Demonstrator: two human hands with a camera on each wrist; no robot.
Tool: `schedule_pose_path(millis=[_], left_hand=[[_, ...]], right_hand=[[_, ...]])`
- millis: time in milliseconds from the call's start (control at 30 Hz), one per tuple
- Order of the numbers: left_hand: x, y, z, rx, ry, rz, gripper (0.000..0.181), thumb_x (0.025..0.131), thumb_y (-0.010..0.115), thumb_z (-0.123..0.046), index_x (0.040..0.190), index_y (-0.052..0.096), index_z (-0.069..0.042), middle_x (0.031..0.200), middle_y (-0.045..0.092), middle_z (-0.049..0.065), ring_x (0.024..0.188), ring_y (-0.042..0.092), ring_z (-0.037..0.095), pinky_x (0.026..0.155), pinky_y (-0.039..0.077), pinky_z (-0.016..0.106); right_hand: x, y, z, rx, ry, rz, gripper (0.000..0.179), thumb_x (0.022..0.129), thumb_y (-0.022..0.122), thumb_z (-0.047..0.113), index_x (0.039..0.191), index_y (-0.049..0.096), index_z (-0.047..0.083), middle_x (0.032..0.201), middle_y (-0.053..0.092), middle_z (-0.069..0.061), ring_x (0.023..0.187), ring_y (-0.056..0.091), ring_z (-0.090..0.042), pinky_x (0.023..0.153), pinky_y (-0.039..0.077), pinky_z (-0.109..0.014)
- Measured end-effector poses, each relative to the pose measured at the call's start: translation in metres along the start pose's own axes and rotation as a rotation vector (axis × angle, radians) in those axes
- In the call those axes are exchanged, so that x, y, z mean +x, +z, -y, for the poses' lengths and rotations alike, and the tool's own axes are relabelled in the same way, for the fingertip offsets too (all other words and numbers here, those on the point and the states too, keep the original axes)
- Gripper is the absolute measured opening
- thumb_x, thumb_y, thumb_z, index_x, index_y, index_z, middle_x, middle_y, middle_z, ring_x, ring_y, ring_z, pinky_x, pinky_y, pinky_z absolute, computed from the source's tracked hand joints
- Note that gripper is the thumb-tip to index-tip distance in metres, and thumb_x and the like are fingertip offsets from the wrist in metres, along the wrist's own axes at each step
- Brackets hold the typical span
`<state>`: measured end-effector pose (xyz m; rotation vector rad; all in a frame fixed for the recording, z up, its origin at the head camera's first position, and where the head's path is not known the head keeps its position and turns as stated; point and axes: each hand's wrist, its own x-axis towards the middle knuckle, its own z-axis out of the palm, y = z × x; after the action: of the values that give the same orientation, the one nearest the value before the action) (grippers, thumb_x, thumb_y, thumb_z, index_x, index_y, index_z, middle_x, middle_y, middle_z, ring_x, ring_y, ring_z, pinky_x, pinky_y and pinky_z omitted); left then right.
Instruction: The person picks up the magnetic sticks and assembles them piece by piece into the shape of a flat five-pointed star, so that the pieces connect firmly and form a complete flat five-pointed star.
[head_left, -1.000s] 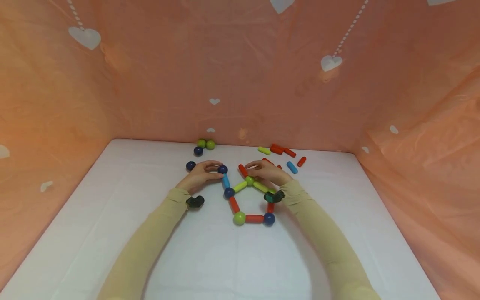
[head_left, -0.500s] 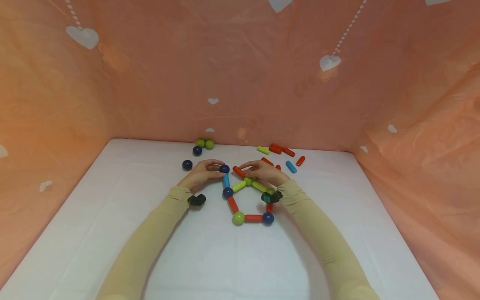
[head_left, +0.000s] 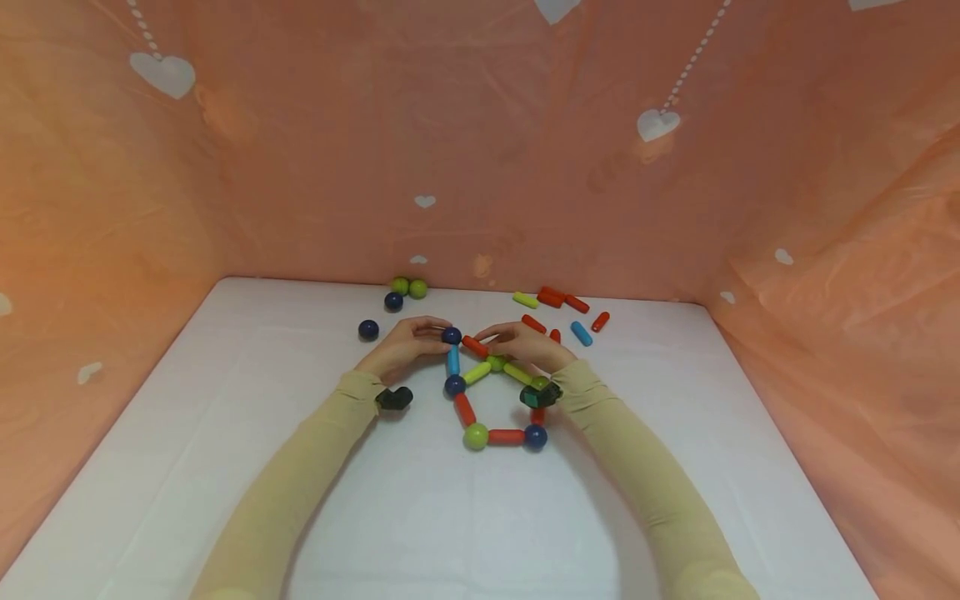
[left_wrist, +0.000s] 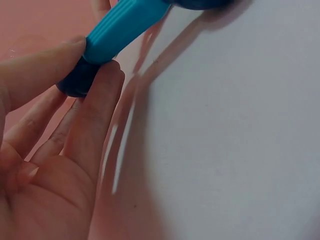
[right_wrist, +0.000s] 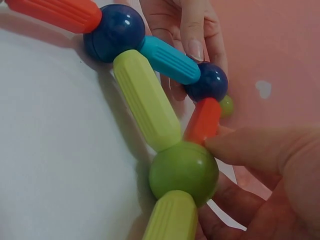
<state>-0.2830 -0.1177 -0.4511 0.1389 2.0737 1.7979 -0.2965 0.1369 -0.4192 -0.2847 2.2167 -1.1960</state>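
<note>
and here our left hand (head_left: 405, 345) pinches the navy ball (head_left: 452, 336) atop the blue rod (head_left: 453, 361), thumb against fingers; just right of it, our right hand (head_left: 528, 345) has thumb and fingers closed round the red rod (head_left: 475, 346), beside the green ball (right_wrist: 184, 172); we're seemingly joining rod to navy ball, contact unclear, so steady alignment looks needed

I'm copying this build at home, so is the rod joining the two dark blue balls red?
No, the right wrist view shows a light blue rod joining the two dark blue balls by the left hand.
</note>
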Motion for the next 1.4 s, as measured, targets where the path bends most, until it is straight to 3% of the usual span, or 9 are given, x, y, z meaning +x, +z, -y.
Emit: schedule_pose_path(millis=[433,600,733,867,1133,1400], left_hand=[[0.001,0.001,-0.004,0.082,0.039,0.003,0.047,0.094,0.071,-0.011,0.139,0.059,-0.008,0.143,0.060,0.014,0.135,0.054,0.029,0.118,0.042,0.044],[-0.004,0.004,-0.003,0.094,0.011,0.015,0.056,0.093,0.072,-0.014,0.146,0.052,-0.008,0.148,0.055,0.017,0.138,0.051,0.032,0.119,0.042,0.045],[-0.012,0.005,-0.001,0.089,0.002,0.023,0.066,0.092,0.074,-0.013,0.151,0.045,-0.008,0.156,0.046,0.017,0.143,0.046,0.033,0.121,0.039,0.046],[-0.026,0.009,0.000,0.053,-0.021,0.012,0.072,0.091,0.074,-0.011,0.154,0.040,-0.009,0.159,0.042,0.017,0.138,0.052,0.033,0.119,0.041,0.046],[-0.048,0.027,0.003,0.045,-0.052,-0.015,0.073,0.086,0.079,-0.007,0.150,0.045,-0.008,0.142,0.059,0.021,0.121,0.065,0.031,0.104,0.055,0.039],[-0.052,0.030,0.006,0.113,-0.029,-0.033,0.068,0.085,0.080,-0.008,0.146,0.050,-0.008,0.131,0.066,0.020,0.107,0.071,0.023,0.098,0.059,0.036]], right_hand=[[-0.006,0.002,0.000,-0.015,-0.034,0.023,0.037,0.104,0.056,0.019,0.140,0.061,0.019,0.145,0.056,-0.011,0.131,0.050,-0.030,0.116,0.040,-0.047],[-0.011,-0.006,-0.008,0.021,-0.013,0.006,0.033,0.103,0.059,0.029,0.135,0.063,0.024,0.145,0.055,-0.005,0.129,0.051,-0.026,0.114,0.044,-0.043],[-0.016,-0.014,-0.016,0.015,-0.052,0.044,0.035,0.102,0.058,0.020,0.136,0.062,0.017,0.143,0.057,-0.008,0.129,0.053,-0.026,0.111,0.047,-0.040],[-0.018,-0.021,-0.022,0.020,-0.073,0.099,0.037,0.101,0.058,0.013,0.138,0.060,0.010,0.143,0.059,-0.010,0.130,0.052,-0.026,0.108,0.049,-0.037],[-0.024,-0.021,-0.025,0.023,-0.079,0.075,0.036,0.101,0.059,0.012,0.137,0.063,0.009,0.142,0.060,-0.013,0.128,0.052,-0.027,0.102,0.051,-0.030],[-0.024,-0.017,-0.027,0.051,-0.093,0.070,0.035,0.101,0.059,0.008,0.135,0.064,0.005,0.140,0.061,-0.016,0.118,0.057,-0.022,0.093,0.053,-0.023]])
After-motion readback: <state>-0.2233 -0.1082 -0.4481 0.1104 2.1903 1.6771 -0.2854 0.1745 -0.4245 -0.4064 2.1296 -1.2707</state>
